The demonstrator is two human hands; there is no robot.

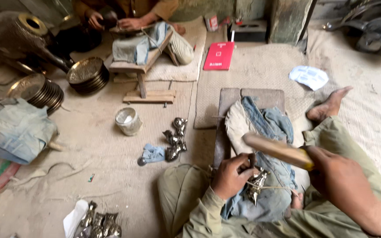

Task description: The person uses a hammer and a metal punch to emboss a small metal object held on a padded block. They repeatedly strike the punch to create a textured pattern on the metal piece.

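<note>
Under left hand (229, 175): metal piece (255, 185).

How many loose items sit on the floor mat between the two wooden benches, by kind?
Small metal pieces in a cluster: about 4, overlapping, so the count is unsure
Pale round container: 1
Blue cloth scrap: 1
Red booklet: 1
Total: about 7
The left hand holds another metal piece on the bench; the right hand grips a wooden mallet.
</note>
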